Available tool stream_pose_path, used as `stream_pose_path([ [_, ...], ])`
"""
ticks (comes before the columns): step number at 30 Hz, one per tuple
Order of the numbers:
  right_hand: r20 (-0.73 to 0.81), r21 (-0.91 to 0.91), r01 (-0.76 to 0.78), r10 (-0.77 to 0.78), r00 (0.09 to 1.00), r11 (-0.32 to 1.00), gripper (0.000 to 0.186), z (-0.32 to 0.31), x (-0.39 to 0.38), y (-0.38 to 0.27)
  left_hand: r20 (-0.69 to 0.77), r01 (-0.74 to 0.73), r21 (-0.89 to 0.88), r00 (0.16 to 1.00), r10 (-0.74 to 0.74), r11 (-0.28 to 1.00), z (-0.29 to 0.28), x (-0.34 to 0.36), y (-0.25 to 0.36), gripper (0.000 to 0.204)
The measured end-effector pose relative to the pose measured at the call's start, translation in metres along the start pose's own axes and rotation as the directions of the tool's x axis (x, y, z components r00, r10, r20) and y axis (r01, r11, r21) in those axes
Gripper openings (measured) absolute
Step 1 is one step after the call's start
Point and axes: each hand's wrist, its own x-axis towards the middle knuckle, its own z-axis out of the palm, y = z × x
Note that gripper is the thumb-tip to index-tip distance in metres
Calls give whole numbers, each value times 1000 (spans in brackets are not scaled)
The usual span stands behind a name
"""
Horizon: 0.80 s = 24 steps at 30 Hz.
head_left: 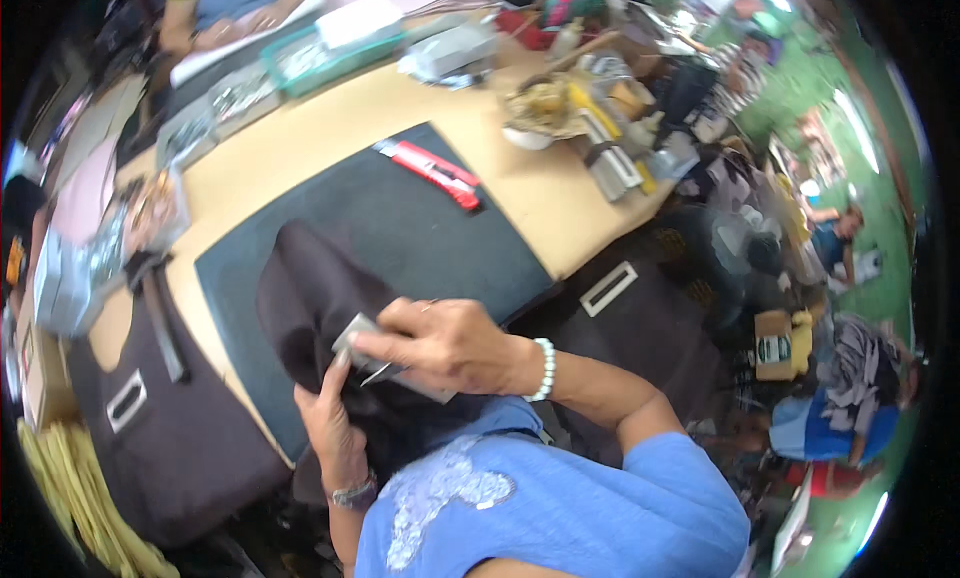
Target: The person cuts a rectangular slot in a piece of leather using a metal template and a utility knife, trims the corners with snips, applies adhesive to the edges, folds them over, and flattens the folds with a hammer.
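A dark brown sheet of soft material (300, 288) is bunched up in front of me, over the near part of a dark cutting mat. My left hand (335, 433) grips its near edge, thumb on top. Closed over a pale grey rectangular plate (432, 386), my right hand (450, 343) presses it against the brown material, index finger and thumb near its far end. A thin shiny strip (376, 375) shows just under the right fingers; what it is, I cannot tell. The left thumb tip nearly meets the plate.
A red box cutter (435, 173) lies on the dark mat (400, 218). A hammer (163, 318) rests at left on another brown piece with a pale slotted frame (126, 400). Trays of small parts (300, 63) line the far edge. Tools and tape crowd the right corner. Another person sits opposite.
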Motion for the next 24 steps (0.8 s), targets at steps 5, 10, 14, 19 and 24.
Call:
stream_pose_path([
  [5, 67, -126, 212, -205, 977, 969, 16, 2, 1, 7, 132, -4, 53, 991, -3, 999, -12, -1, -5, 37],
  [10, 88, -105, 285, -277, 957, 953, 12, 8, 4, 12, 134, 24, 52, 991, -31, 998, -12, -5, -4, 32],
  [14, 65, 20, 201, -202, 977, 979, 8, 20, 17, 5, -6, -15, 146, 1000, 16, 989, -12, -18, 15, 34],
  [19, 92, 333, -145, 121, 988, 932, 15, 26, 30, 14, 211, -8, 200, 977, -36, 980, -15, -1, 23, 28],
  [24, 209, 550, -450, 406, 890, 703, 17, 38, 43, 20, 342, 41, 73, 937, -64, 996, -7, -3, 29, 21],
])
